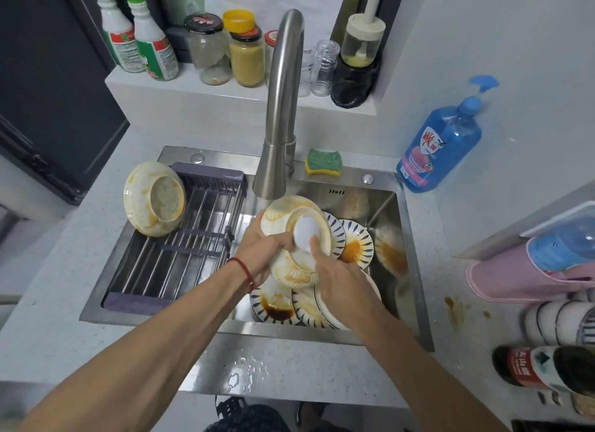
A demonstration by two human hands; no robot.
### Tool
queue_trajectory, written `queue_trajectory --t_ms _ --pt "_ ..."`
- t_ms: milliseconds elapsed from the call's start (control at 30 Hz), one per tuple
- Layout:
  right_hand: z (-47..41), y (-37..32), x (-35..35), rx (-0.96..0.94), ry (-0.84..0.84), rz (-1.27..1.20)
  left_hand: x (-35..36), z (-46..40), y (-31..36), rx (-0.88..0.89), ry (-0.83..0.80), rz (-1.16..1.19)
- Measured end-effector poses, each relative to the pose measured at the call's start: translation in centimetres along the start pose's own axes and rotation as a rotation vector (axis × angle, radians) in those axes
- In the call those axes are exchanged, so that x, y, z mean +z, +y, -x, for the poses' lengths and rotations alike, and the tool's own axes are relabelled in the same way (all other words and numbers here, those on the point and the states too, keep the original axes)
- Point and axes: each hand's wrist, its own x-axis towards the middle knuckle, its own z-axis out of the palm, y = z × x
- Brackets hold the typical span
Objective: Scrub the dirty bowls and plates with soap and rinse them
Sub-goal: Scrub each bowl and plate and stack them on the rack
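Stacked plates (355,248) crowded the sink's (415,270) right half; the faucet (280,115) overhung them, while the rack (180,248) offered open room left.

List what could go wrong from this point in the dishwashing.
1. Both hands, left and right, hold stacked greasy bowls over the plates in the sink; a slip could chip them.
2. The sponge and soap bottle sit untouched, so grease may only smear.
3. The dirty bowl leans at the rack's edge and might slide.

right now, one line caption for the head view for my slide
Both hands hold stained bowls under the faucet over dirty plates.
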Motion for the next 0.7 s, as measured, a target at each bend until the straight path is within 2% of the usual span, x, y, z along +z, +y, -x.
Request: queue_trajectory --t_ms 100,200,367,500,600,700 --pt "2.0 1.8 -0.3 0.024 -0.094 0.032 -0.8 0.0 0.1 -0.003 0.035 -0.012" --pt "0.4 2.9 -0.8 0.108 -0.001 0.104 0.1 0.2 -0.3 -0.003 0.021 -0.029" --pt "2.0 1.5 0.2 -0.014 -0.052 0.101 -0.2 -0.1 0.0 0.012 0.046 -0.004" --pt "-0.3 2.7 -0.9 0.111 0.045 0.089 0.6 0.5 -0.2 -0.025 0.001 -0.04" --pt "-0.2 0.6 -0.2 0.031 0.038 -0.008 0.8 0.7 -0.6 -0.077 -0.009 0.033" --pt "1.3 1.6 -0.9 0.011 0.037 0.091 0.5 1.0 -0.8 -0.097 -0.039 0.086"
